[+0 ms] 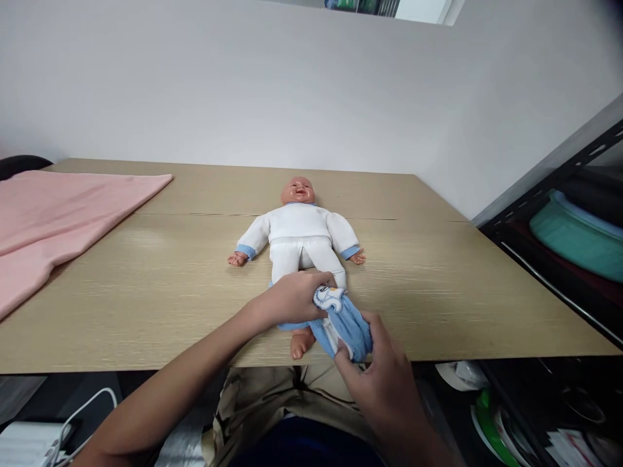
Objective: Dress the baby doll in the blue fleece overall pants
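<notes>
A baby doll (298, 235) in a white suit with blue cuffs lies on its back on the wooden table (146, 292), head towards the wall. My left hand (292, 296) is closed on the doll's right leg and on the top of a small blue-and-white sock (343, 323). My right hand (377, 370) pinches the lower end of that sock at the table's near edge. One bare doll foot (299, 344) sticks out below my left hand. The other foot is hidden inside the sock.
A pink cloth (53, 217) lies spread on the table's left part. A dark metal shelf (559, 246) on the right holds a teal basin (579, 237). White cables and a power strip (43, 434) sit on the floor at lower left.
</notes>
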`<state>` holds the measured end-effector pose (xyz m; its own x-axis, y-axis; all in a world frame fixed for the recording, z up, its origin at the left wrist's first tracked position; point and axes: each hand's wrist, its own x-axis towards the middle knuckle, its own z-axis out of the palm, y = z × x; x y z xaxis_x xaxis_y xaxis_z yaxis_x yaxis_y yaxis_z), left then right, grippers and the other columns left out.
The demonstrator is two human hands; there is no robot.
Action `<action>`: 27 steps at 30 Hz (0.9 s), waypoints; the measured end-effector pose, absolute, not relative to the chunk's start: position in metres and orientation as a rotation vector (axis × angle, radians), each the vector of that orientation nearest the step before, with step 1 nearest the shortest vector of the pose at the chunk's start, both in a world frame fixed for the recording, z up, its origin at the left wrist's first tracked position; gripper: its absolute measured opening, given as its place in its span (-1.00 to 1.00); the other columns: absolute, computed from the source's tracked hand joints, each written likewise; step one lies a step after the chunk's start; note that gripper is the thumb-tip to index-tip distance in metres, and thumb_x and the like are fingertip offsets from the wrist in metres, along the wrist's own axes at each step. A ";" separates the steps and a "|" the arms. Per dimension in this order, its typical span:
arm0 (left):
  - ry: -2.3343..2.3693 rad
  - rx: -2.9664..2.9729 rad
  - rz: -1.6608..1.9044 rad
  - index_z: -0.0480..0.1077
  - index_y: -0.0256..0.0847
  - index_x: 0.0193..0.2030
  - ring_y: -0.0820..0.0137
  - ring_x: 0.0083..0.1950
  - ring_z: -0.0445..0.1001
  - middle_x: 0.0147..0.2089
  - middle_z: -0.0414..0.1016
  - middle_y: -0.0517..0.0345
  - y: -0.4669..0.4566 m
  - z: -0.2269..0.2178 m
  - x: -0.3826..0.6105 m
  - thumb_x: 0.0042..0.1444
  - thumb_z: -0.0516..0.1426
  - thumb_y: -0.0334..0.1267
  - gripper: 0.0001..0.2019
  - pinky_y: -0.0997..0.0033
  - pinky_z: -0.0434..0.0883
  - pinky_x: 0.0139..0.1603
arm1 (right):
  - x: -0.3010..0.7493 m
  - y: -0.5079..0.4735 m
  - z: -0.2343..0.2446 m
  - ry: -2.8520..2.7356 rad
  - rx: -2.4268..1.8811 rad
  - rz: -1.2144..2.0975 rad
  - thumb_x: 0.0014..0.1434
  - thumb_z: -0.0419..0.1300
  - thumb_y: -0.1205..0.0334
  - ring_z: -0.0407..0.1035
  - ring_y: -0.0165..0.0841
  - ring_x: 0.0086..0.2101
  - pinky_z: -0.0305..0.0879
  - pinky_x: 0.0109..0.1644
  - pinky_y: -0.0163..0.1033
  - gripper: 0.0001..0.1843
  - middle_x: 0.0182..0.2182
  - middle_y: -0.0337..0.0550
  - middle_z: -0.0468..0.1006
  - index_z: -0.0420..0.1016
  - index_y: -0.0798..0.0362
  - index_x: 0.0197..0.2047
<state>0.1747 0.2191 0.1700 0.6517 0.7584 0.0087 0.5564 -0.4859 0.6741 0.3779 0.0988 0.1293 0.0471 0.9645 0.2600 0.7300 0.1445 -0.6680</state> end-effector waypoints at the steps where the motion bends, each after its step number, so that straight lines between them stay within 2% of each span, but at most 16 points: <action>1: 1.020 2.236 0.412 0.49 -0.13 0.06 0.08 0.06 0.63 0.06 0.69 0.03 0.218 0.169 0.176 0.13 0.31 -0.32 -0.66 0.22 0.42 -0.03 | 0.377 0.095 0.124 -1.761 -1.609 0.310 0.19 0.33 0.16 0.60 0.04 -0.15 0.53 -0.06 0.09 -0.62 -0.17 -0.05 0.71 0.48 -0.14 0.08; 4: 1.065 2.269 0.361 0.48 -0.12 0.09 0.03 0.10 0.65 0.10 0.69 0.01 0.215 0.169 0.178 0.15 0.32 -0.30 -0.65 0.16 0.46 0.02 | 0.377 0.091 0.109 -1.730 -1.573 0.159 0.19 0.33 0.20 0.58 0.11 -0.04 0.53 0.06 0.18 -0.61 -0.08 0.03 0.70 0.50 -0.12 0.09; 10: 1.236 2.361 0.153 0.46 -0.24 0.21 -0.09 0.06 0.69 0.03 0.71 -0.15 0.211 0.171 0.186 0.28 0.25 -0.19 -0.61 0.08 0.50 -0.01 | 0.381 0.096 0.077 -1.411 -1.550 0.467 0.28 0.31 0.15 0.61 -0.09 -0.26 0.59 -0.18 -0.06 -0.65 -0.16 -0.04 0.72 0.51 -0.04 0.12; 14: 1.200 2.389 0.077 0.50 -0.24 0.19 -0.11 0.03 0.68 -0.02 0.71 -0.16 0.213 0.169 0.186 0.33 0.22 -0.15 -0.63 0.03 0.51 0.00 | 0.378 0.097 0.065 -1.240 -1.449 0.632 0.36 0.28 0.15 0.64 -0.14 -0.25 0.61 -0.23 -0.14 -0.70 -0.12 -0.03 0.72 0.47 -0.04 0.12; 19: 0.989 2.331 0.282 0.47 -0.20 0.09 -0.06 0.23 0.56 0.17 0.59 -0.12 0.223 0.166 0.176 0.17 0.34 -0.17 -0.63 0.03 0.47 0.23 | 0.377 0.105 0.081 -1.194 -1.412 0.739 0.37 0.29 0.09 0.62 -0.12 -0.15 0.61 -0.12 -0.12 -0.69 -0.08 -0.03 0.71 0.45 -0.05 0.13; 21: 0.946 2.241 0.285 0.44 -0.16 0.08 0.02 0.13 0.57 0.08 0.59 -0.02 0.226 0.167 0.172 0.16 0.32 -0.19 -0.64 0.10 0.47 0.16 | 0.379 0.115 0.092 -1.178 -1.398 0.808 0.36 0.28 0.07 0.60 -0.12 -0.12 0.58 -0.06 -0.12 -0.72 -0.10 -0.06 0.69 0.47 -0.04 0.08; 24: 0.881 2.032 0.260 0.39 -0.14 0.12 0.18 -0.08 0.56 -0.08 0.58 0.13 0.229 0.169 0.166 0.16 0.30 -0.21 -0.61 0.24 0.46 -0.06 | 0.383 0.133 0.102 -1.194 -1.353 0.936 0.36 0.26 0.05 0.54 -0.16 -0.16 0.52 -0.06 -0.15 -0.75 -0.16 -0.12 0.65 0.49 -0.01 0.02; 27: 0.739 1.872 0.362 0.38 -0.16 0.15 0.24 -0.07 0.52 -0.06 0.54 0.15 0.232 0.168 0.162 0.13 0.28 -0.28 -0.58 0.31 0.45 -0.09 | 0.385 0.141 0.102 -1.237 -1.293 1.021 0.34 0.28 0.08 0.50 -0.21 -0.22 0.49 -0.12 -0.19 -0.73 -0.20 -0.17 0.62 0.48 -0.01 0.05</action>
